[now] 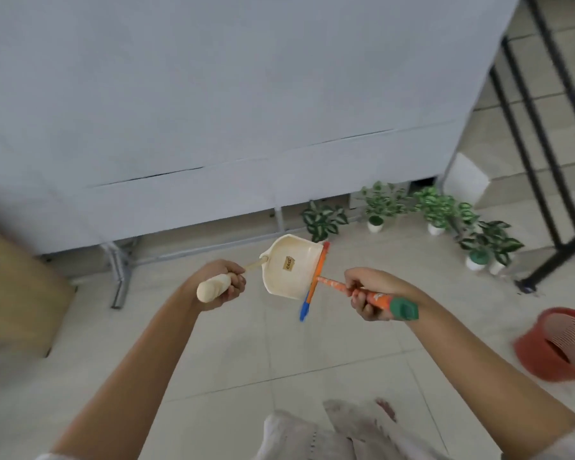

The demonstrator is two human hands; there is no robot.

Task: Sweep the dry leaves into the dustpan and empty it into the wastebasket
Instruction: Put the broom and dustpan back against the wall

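My left hand [224, 283] grips the wooden handle of a cream dustpan [287, 268], held in the air above the tiled floor with its inside facing me. My right hand [367, 293] holds the orange handle of a small broom [316, 283], its orange and blue head lying across the dustpan's open edge. A red wastebasket [558, 346] stands on the floor at the right edge. No dry leaves show on the floor or in the pan.
A large grey covered structure [213, 94] on metal legs fills the far side. Several small potted plants [439, 214] line the floor at its right end. Black railing [545, 144] runs along the right. A tan box [17, 287] stands at the left.
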